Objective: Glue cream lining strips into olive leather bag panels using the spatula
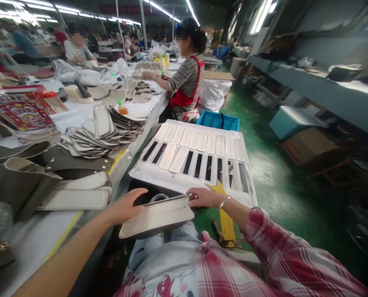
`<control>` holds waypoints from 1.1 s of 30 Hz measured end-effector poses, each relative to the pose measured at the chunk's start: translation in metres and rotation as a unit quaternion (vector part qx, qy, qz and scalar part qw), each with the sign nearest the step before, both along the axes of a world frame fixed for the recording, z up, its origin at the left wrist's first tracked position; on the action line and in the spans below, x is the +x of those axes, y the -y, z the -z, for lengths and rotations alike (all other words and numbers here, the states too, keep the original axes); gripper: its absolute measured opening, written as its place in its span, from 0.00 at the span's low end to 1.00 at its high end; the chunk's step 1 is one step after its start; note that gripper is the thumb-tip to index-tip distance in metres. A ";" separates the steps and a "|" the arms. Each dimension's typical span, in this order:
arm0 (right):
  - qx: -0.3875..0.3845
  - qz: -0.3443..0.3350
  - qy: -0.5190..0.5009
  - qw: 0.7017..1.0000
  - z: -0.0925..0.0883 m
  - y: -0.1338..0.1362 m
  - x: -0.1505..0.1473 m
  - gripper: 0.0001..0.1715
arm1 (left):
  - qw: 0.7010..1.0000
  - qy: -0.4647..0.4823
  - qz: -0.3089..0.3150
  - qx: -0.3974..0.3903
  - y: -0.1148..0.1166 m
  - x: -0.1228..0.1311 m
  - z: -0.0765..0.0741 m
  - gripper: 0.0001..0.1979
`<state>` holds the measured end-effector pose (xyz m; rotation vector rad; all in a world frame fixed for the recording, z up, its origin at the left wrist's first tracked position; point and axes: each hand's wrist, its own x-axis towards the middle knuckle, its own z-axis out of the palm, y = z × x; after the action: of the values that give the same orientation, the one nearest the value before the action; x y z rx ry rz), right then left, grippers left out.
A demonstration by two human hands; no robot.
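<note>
Beside the long workbench (115, 181), just over the seated person's lap, is the off-white round-cornered panel (159, 216), slightly tilted, w/ a line along its length; whether this is a fold or a 2nd layer, I cannot tell. L hand (126, 208) grips its left part: the thumb lies on the face, another finger reaches out free above, the rest are hidden. R hand (205, 198) has bent fingers at the far right corner; whether they pinch it or only touch, I can't tell.

To do this well, in my opinion, L hand should carry the weight, b/c the panel is long and prob. bends in the middle. R fingertips should stay light, on the edge only; a pale face would likely show each mark. Both long edges should be checked for line-up before pressing, esp. at the rounded corners. Care also w/ the yellow strip (227, 218) near the R wrist, and w/ the white cloth-covered board (134, 167) just ahead, where similar panels (202, 141) lie in rows: an elbow could push them.
</note>
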<state>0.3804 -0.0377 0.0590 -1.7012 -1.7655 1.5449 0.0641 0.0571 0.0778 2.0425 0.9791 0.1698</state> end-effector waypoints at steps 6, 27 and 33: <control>0.244 -0.109 0.119 0.956 -0.005 -0.016 -0.015 0.12 | 0.971 0.016 0.220 -0.096 -0.009 0.094 0.015 0.13; 0.072 -0.197 0.082 0.974 0.005 -0.053 -0.009 0.15 | 0.870 -0.165 0.354 0.301 0.033 0.093 0.032 0.23; 0.014 -0.278 0.043 0.960 0.007 -0.080 -0.015 0.16 | 0.900 -0.136 0.349 0.225 0.014 0.077 0.019 0.23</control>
<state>0.3655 0.0424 0.0516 -1.3364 -2.4465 1.6476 0.1407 0.0429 0.0586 2.7724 0.3104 -0.3104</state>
